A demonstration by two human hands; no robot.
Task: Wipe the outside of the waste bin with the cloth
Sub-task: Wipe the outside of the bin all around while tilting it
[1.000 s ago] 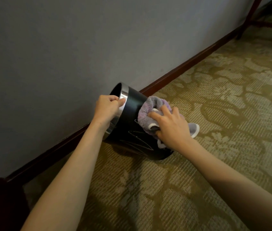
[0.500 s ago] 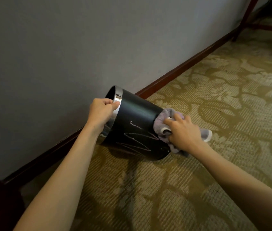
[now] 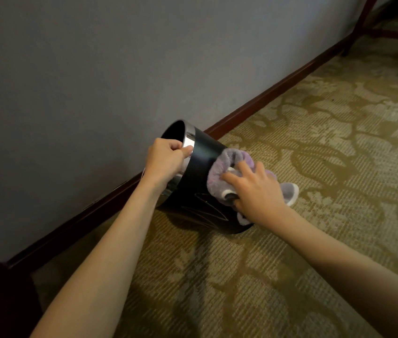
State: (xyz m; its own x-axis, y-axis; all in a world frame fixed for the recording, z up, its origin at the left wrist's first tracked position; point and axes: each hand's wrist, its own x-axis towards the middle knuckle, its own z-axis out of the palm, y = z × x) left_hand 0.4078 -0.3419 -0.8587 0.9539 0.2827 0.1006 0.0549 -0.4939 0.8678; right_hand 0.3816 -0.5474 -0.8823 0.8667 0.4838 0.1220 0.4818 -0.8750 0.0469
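Head view: the left hand (image 3: 166, 159) is gripping the waste bin (image 3: 200, 189) by its steel rim (image 3: 189, 142), fingers curled, tilting it to expose the side; just below that grip, the right hand (image 3: 257, 191) is pressing the bunched cloth (image 3: 227, 167) against the wall, fingers spread.

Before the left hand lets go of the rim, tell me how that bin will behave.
The waste bin is tilted on its bottom edge, so it would probably drop or tip. It is round, so it may roll on the carpet. The left hand props it alone, so it is likely light.
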